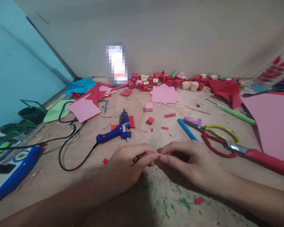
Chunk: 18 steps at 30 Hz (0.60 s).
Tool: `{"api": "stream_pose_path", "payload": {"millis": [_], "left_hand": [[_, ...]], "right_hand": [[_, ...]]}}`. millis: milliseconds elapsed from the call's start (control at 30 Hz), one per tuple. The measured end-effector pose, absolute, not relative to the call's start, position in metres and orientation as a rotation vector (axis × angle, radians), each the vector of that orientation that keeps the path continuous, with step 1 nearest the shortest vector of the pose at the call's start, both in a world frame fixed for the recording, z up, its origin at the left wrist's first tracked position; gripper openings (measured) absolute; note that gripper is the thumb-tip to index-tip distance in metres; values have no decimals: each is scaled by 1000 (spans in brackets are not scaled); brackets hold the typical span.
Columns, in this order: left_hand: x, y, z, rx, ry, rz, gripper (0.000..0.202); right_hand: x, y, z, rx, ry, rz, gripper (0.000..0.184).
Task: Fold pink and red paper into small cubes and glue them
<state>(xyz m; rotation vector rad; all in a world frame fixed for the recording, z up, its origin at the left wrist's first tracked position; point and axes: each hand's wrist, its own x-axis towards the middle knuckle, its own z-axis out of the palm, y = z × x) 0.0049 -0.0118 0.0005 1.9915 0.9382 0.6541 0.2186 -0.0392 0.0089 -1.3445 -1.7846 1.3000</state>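
Note:
Both hands meet low in the middle of the view, over a wooden tabletop. My left hand [132, 160] pinches a thin pink paper strip [153, 154] between thumb and fingers. My right hand [186, 160] grips the strip's other end, its thumb and fingertips pressed together. Most of the strip is hidden behind the fingers. Beyond the left hand lies a blue glue gun [115, 132] with a small red light on it. Past the fingertips sit a red paper cube [150, 120] and a pink paper cube [149, 107].
Scissors [217, 135], a blue marker [187, 130] and a red-handled tool [267, 157] lie right. A black cord [61, 157] loops left. At the back are pink paper squares [164, 94], several small paper cubes [177, 82] and a phone [118, 63] with a blurred screen.

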Motion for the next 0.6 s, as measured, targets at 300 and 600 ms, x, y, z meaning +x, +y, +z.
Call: {"api": "stream_pose_path", "payload": {"millis": [300, 600], "left_hand": [[4, -14, 1, 1953, 906, 645, 21], [6, -16, -1, 1896, 953, 627, 23]], "right_hand": [[220, -41, 6, -1297, -1818, 1418, 32], [218, -42, 8, -1302, -1768, 1460, 36]]}}
